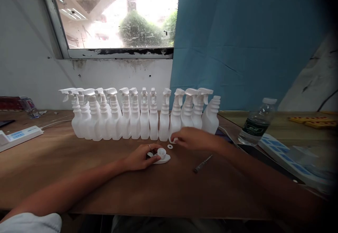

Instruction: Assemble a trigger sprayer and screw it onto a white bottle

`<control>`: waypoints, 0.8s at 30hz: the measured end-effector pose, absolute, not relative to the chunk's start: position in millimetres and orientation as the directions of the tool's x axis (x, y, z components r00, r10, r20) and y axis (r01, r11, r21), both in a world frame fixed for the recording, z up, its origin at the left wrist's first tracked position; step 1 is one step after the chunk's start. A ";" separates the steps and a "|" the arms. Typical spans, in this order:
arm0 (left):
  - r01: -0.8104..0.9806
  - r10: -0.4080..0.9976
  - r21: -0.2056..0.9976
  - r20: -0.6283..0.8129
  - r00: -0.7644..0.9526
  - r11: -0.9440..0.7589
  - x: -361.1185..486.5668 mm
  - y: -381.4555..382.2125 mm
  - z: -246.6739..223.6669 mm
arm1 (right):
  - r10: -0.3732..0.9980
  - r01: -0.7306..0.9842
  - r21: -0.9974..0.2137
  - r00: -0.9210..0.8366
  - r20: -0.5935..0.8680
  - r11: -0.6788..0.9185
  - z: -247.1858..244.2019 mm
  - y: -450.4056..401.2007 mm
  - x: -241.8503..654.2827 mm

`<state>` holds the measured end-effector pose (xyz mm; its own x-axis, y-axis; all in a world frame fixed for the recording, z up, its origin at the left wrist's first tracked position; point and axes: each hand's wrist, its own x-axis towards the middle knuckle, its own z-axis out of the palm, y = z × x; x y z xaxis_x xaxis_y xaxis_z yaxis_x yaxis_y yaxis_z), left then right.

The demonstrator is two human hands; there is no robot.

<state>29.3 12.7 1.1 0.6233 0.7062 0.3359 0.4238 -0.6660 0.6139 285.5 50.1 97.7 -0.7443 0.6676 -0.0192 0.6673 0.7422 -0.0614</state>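
My left hand (144, 156) is closed round a white spray head (161, 153), which lies on its side on the brown table with its round collar facing up. To the right, the fingertips of my right hand (185, 138) pinch a small white piece (175, 140) in front of the bottles. A flat white ring (170, 146) lies on the table between my hands. Behind them stands a row of several white spray bottles (134, 120) with trigger heads. The bottle at the right end (211, 117) has no head.
A small screwdriver (202, 164) lies right of my hands. Further right stand a water bottle (255, 125) and a power strip (285, 155). Another power strip (23, 137) is at the left. A blue curtain (237, 43) hangs behind.
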 end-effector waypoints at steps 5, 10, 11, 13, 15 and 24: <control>0.422 0.696 0.607 0.326 0.640 -0.673 30.1 14.7 0.1 | 0.723 0.716 0.106 -0.690 -0.040 0.690 40.3 59.4 273.2; 0.443 0.682 0.573 0.307 0.664 -0.690 30.9 15.0 0.6 | 0.753 0.751 0.058 -0.659 0.004 0.657 29.1 62.4 273.5; 0.440 0.677 0.570 0.308 0.668 -0.694 30.8 15.0 0.6 | 0.755 0.754 0.047 -0.656 0.008 0.655 29.3 62.2 274.2; 0.441 0.672 0.561 0.312 0.672 -0.701 30.4 14.6 0.6 | 0.749 0.749 -0.030 -0.660 0.057 0.662 30.6 60.7 276.2; 0.458 0.679 0.549 0.308 0.667 -0.699 30.5 13.9 0.8 | 0.715 0.688 -0.195 -0.671 0.199 0.699 31.9 57.0 278.1; 0.404 0.685 0.620 0.314 0.658 -0.672 32.7 12.8 0.8 | 0.208 0.184 -0.101 -0.797 0.567 0.978 21.1 38.7 277.1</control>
<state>32.7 12.8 0.8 0.6580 0.6846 0.3136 0.4039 -0.6724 0.6203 277.1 38.7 21.1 -0.7973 0.2082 0.5665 0.1839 0.9778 -0.1006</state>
